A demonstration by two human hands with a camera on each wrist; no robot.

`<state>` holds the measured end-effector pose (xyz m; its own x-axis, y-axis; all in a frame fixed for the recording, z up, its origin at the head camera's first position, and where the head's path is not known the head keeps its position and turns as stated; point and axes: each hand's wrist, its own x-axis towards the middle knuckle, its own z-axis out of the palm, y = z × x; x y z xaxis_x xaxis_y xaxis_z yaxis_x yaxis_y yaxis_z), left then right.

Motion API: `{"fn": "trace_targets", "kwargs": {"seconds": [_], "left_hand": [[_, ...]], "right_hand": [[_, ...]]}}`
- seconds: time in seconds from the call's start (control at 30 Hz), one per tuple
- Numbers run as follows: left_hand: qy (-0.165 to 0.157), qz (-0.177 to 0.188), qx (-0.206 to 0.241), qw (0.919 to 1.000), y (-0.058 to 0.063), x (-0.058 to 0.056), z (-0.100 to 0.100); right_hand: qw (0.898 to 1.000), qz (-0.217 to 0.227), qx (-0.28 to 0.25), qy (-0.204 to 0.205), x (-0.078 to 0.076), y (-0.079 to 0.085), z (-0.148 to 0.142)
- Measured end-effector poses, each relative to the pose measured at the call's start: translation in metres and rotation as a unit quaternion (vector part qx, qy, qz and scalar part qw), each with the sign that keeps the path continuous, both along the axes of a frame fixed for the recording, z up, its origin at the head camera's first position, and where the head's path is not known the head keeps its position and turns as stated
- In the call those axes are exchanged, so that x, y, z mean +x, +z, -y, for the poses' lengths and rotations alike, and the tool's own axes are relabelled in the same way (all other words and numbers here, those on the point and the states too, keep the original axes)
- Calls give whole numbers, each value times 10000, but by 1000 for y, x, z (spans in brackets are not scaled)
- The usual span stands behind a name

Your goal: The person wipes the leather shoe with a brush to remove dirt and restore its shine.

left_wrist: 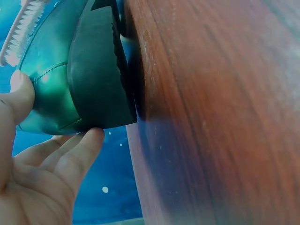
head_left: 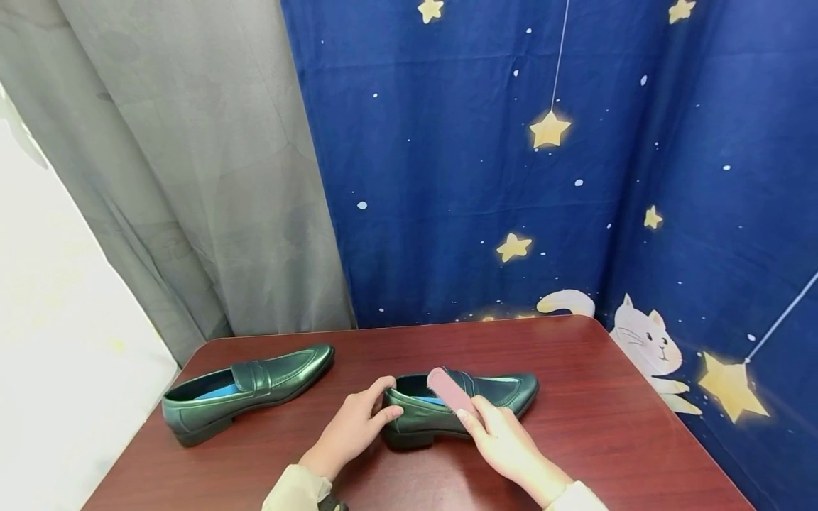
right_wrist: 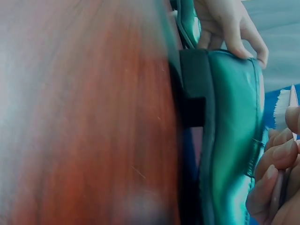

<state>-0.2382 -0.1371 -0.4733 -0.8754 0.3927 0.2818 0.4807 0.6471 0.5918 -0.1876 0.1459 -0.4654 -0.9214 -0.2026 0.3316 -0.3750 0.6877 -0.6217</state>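
A dark green leather loafer (head_left: 418, 420) with a blue insole stands on the table, its toe to the right. My left hand (head_left: 358, 426) grips it at the heel, thumb on the near side and fingers round the back; the left wrist view shows the thumb near the collar of the heel (left_wrist: 101, 70). In my right hand (head_left: 508, 440) is a pink brush (head_left: 450, 392), held over the shoe's opening and angled up to the left. Its white bristles (right_wrist: 281, 110) face the shoe in the right wrist view.
A matching green loafer (head_left: 275, 383) stands at the left of the reddish-brown wooden table (head_left: 613, 426). Behind the table hang a grey curtain (head_left: 255, 213) and a blue curtain (head_left: 447, 177) with stars. The table's right edge runs beside a printed white cat (head_left: 645, 341).
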Motion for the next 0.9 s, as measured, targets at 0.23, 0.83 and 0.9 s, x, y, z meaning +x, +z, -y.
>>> {"fn": "trace_targets", "kwargs": {"seconds": [0.23, 0.83, 0.9], "left_hand": [[-188, -16, 63, 9998, -2, 3, 1], [-415, 168, 331, 9984, -7, 9, 3], [-442, 217, 361, 9981, -7, 10, 3]], "right_hand": [[9990, -17, 19, -454, -5, 5, -8], [9973, 212, 91, -704, -5, -5, -24], [9968, 309, 78, -737, -5, -6, -26]]}}
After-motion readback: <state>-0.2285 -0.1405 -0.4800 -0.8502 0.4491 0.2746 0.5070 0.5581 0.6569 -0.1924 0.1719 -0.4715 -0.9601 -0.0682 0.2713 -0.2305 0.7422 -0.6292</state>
